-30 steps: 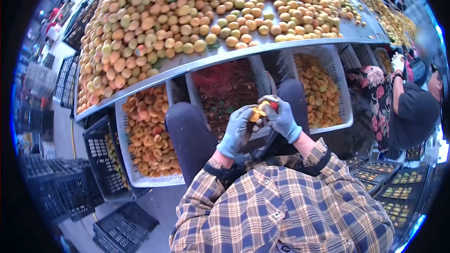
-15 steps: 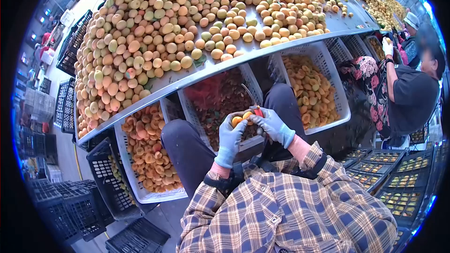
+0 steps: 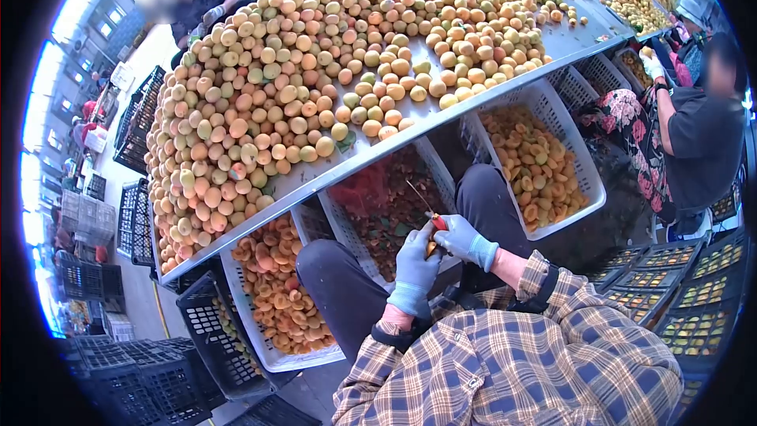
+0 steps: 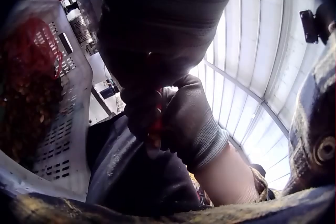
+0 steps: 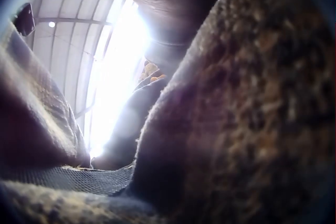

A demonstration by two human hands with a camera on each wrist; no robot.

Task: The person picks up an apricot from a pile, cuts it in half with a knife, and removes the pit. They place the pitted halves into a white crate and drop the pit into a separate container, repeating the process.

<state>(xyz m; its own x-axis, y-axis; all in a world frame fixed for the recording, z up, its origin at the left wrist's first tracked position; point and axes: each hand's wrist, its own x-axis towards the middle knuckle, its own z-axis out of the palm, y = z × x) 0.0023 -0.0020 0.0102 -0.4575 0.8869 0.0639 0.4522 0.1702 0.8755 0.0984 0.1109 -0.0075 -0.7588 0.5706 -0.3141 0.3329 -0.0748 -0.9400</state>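
Gloved in blue-grey, the left hand (image 3: 415, 270) is raised above the lap, fingers curled round a small orange fruit piece (image 3: 431, 248) that is mostly hidden. Against it, the right hand (image 3: 468, 243) grips the red handle (image 3: 439, 222) of a knife, whose thin blade (image 3: 418, 196) points up and away. From the left wrist view, the left hand (image 4: 163, 29) looks dark and close, the right hand (image 4: 189, 116) beside it with the red handle (image 4: 158, 111) between them. Cloth fills much of the right wrist view, where neither hand's fingers can be made out.
Whole apricots (image 3: 300, 79) cover a metal-edged table (image 3: 339, 171). Below are white crates of halved fruit (image 3: 289, 300) (image 3: 536, 166) and one of dark scraps (image 3: 386, 217). Black crates (image 3: 217, 339) stand left, filled trays (image 3: 694, 308) right. A person in dark clothes (image 3: 698, 138) sits at right.
The two orange pieces seen between the hands are now mostly hidden. The left hand has come over closer to the right, and the knife blade tilts further left. The head view has shifted.
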